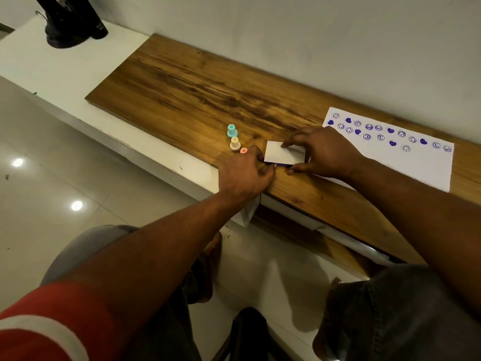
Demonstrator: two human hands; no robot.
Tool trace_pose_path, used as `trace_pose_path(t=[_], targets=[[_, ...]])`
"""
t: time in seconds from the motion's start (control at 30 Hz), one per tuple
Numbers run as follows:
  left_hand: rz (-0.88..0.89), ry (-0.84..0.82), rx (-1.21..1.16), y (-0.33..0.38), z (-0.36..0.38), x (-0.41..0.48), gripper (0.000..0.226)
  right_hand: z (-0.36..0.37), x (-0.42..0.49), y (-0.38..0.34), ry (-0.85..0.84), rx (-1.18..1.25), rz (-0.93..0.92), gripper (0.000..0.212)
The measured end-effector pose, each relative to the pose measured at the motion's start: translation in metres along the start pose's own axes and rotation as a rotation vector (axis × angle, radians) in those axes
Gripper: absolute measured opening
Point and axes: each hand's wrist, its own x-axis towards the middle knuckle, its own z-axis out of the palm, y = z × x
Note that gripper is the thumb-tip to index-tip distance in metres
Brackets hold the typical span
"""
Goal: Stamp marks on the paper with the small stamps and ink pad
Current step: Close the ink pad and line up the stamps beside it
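Sleeve (52, 321): Sat lowest and closest to the lens, red with a white band, on the left arm.
Small stamps: Stood upright in a short row on the wooden board (182, 82), just left of the left hand. Ran from the teal stamp (231, 130) at the far end through the cream stamp (235, 144) to the pink stamp (243, 150), the last partly hidden behind the knuckles. Held by neither hand.
Left hand (242, 175): Curled against the left end of the ink pad, gripping its edge with the fingertips. Seemed to be steadying the case.
Ink pad (285, 153): Lay flat near the front edge of the board, between the two hands. Showed a white top and a sliver of purple under the near edge. Could not be told whether being opened or shut.
Right hand (322, 152): Pinched the ink pad from the right, with fingers spread over the top and thumb at the near edge.
Paper (416, 165): Lay on the board at the right, near the wall, with its near-left part under the right hand. Carried loose rows of purple smiley rings and solid hearts across the far half. Stayed bare along the near half.
Done: Judged well advanced, going by the many marks already printed.
Left: Possibly more marks for the bare half, or only closing the pad. Not decidable from this view.
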Motion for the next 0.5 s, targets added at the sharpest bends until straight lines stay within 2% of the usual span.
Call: trace_pose_path(t=[0.3, 0.5], targets=[[0.011, 0.074, -0.037, -0.0005, 0.0031, 0.0007, 0.06, -0.0016, -0.0043, -0.0048, 0.003, -0.024, -0.004, 0.071], [-0.007, 0.072, -0.012, 0.0004, 0.0057, 0.0009, 0.05, -0.0006, -0.0034, -0.006, -0.018, -0.044, -0.015, 0.069]])
